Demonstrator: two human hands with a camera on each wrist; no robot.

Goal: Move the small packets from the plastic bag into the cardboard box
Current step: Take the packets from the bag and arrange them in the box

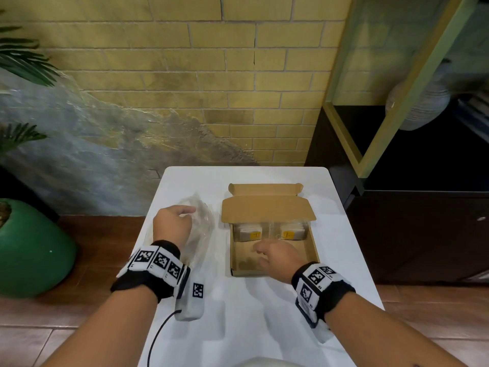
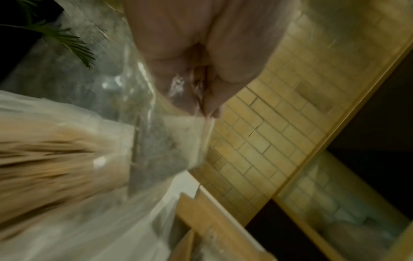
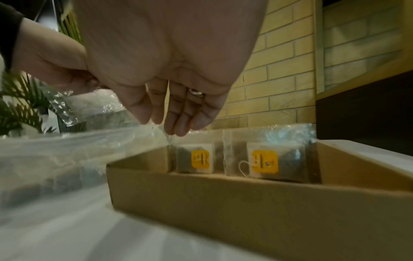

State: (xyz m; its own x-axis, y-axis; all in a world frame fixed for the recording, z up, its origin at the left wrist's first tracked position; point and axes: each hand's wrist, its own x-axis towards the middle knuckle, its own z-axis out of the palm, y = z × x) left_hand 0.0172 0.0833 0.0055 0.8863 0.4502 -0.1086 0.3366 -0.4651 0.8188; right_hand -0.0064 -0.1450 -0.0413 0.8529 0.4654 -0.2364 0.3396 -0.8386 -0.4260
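An open cardboard box [image 1: 312, 250] lies on the white table [image 1: 251, 313]. At its far end stand two rows of small clear packets [image 1: 252, 232] with yellow labels [image 3: 265, 161]. My right hand [image 1: 275, 256] hovers over the near half of the box, fingers [image 3: 176, 114] relaxed and pointing down, holding nothing. To the left of the box, my left hand [image 1: 173, 221] pinches the top of the clear plastic bag [image 1: 201, 234] and holds it up off the table. In the left wrist view the bag [image 2: 156, 141] is blurred and its contents cannot be made out.
The box's lid flap [image 1: 267, 207] lies open toward the brick wall. A green plant pot [image 1: 31, 250] stands on the floor to the left. A dark cabinet with a shelf frame [image 1: 410, 221] stands to the right of the table.
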